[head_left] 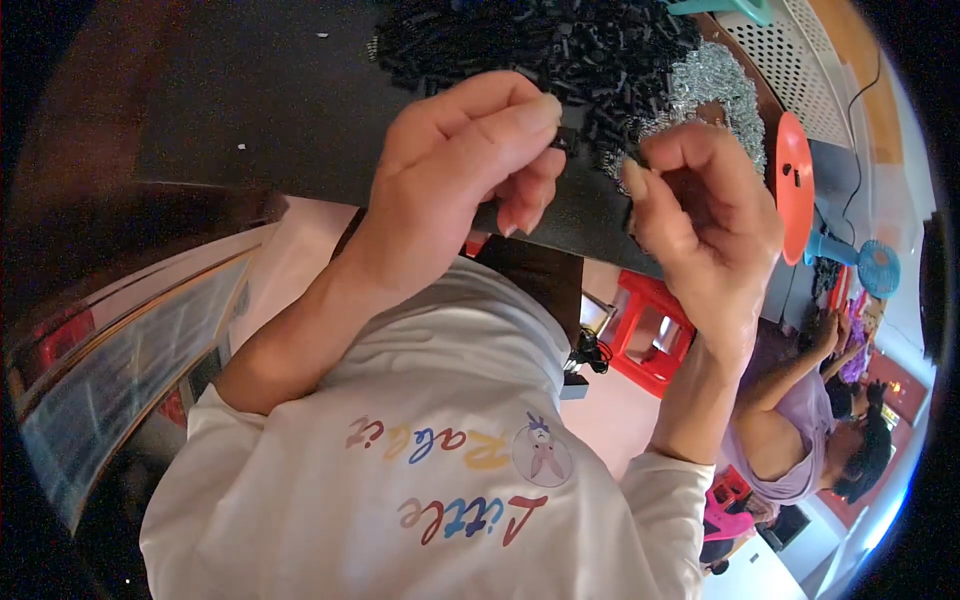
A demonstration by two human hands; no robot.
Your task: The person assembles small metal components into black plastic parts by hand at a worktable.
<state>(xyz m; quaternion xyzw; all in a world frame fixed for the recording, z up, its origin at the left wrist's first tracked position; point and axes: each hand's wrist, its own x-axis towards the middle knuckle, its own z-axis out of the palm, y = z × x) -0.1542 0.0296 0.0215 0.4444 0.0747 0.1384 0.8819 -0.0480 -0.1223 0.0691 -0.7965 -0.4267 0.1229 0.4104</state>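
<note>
Watching remotely, I see the left hand point(450, 160) pinching a small black plastic piece point(563, 138) above the dark, flat table point(280, 120); whether the right hand point(715, 225), fingertips nearly meeting, holds anything I can't tell. I'd judge the piece light, stiff and slippery, best gripped by its sides.

A dark-topped table point(200, 110) occupies the upper left and centre of the view; below its edge, a pale pink floor point(612, 430) supports a red plastic stool point(652, 289). At the left, a glass panel point(125, 355) with light-brown framing runs obliquely, curved by the lens. At the far right, a whitish wall point(908, 330) adjoins a dull red wall section point(905, 400), a white tabletop point(755, 572) is located lower down, and bright bluish light point(893, 520) shows along the rim.
</note>
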